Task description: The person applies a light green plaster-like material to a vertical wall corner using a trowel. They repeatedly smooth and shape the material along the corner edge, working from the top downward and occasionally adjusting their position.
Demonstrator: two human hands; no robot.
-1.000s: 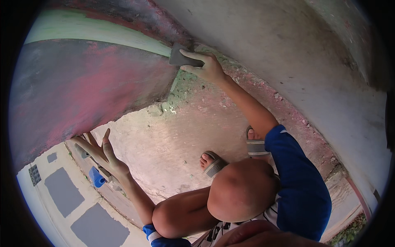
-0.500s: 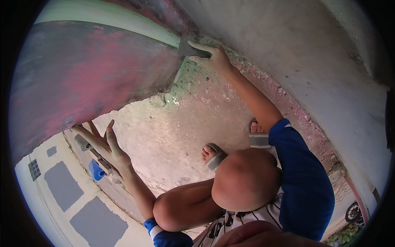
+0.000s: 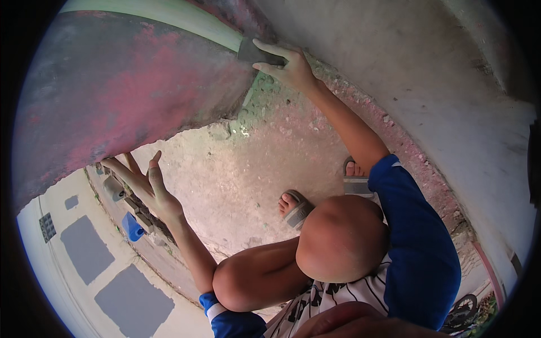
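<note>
A dark grey flat piece, which looks like sandpaper, is pinched in my right hand between the thumb and fingers. It lies against the end of a pale green band that runs along the wall. Below that band the wall face is patchy grey and pink. My left hand has its fingers spread, with the fingertips at the rough lower edge of this wall face; it holds nothing that I can see.
To the right rises a plain grey wall, with crumbled debris along its foot. Dusty ground lies around my sandalled feet. At the left are a blue container and a pale wall with grey patches.
My right hand has slid the dark grey piece slightly left and farther along the green band. My left hand keeps its place at the wall edge. The view has shifted a little.
</note>
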